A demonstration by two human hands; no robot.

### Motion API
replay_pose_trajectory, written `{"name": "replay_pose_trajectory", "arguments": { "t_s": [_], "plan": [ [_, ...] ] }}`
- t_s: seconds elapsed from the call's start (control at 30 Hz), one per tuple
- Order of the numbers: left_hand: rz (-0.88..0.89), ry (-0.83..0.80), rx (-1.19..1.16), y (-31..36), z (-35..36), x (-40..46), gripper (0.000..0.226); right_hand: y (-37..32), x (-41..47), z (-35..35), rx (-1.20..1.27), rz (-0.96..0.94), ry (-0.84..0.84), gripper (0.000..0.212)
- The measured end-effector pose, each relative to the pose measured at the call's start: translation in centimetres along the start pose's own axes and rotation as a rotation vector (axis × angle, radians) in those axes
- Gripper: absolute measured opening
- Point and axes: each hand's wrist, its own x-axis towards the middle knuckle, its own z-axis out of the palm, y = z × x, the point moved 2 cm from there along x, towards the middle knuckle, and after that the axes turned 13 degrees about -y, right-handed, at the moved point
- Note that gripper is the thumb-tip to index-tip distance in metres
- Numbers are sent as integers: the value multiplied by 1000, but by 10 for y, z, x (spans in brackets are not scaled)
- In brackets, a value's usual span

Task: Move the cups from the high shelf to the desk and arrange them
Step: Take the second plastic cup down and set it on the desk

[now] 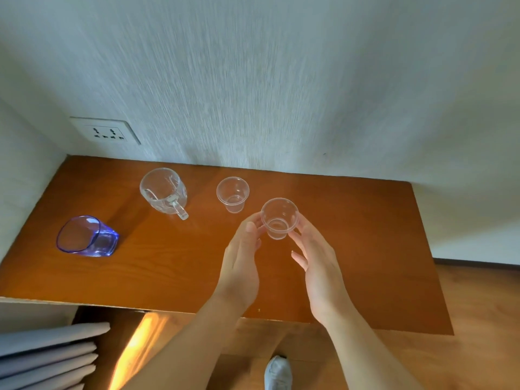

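A: What stands at the far left of the orange-brown wooden desk [174,266]?

B: A blue-tinted glass tumbler with a thick base [87,237], upright and near the left edge. To its right, closer to the wall, is a clear glass mug with a handle [164,191], the handle turned toward the front edge.

A: And further right?

B: A small clear plastic cup [233,194], upright and on its own. Just beside it, nearer the front, is a second small clear plastic cup [279,218], held between both hands.

A: How do the hands hold it?

B: The left hand [242,263] pinches its left side with thumb and fingertips; the right hand [316,261] touches its right side with nearly straight fingers. Whether its base touches the desk I cannot tell.

A: Anything else?

B: A white wall socket [105,130] upper left, and a grey shoe [277,374] on the floor below.
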Motion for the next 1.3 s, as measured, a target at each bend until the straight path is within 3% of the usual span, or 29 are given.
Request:
{"name": "replay_pose_trajectory", "arguments": {
  "t_s": [0.27,0.43,0.7,0.87,1.13,1.3],
  "plan": [
    [7,-82,-36,6,9,35,56,0,26,-20,0,-11,34,38],
    [-1,-96,-65,9,11,54,46,-4,39,-30,-9,-17,21,44],
    [-23,-116,-77,4,14,70,46,-4,48,-37,-3,-20,25,34],
    [-29,-123,-71,-1,16,72,44,1,48,-39,15,-33,16,46],
    [-27,-141,-79,-2,16,73,41,3,49,-41,51,-34,27,33],
    [-38,-153,-80,-3,19,75,45,4,51,-43,93,-21,33,41]
  ]
}}
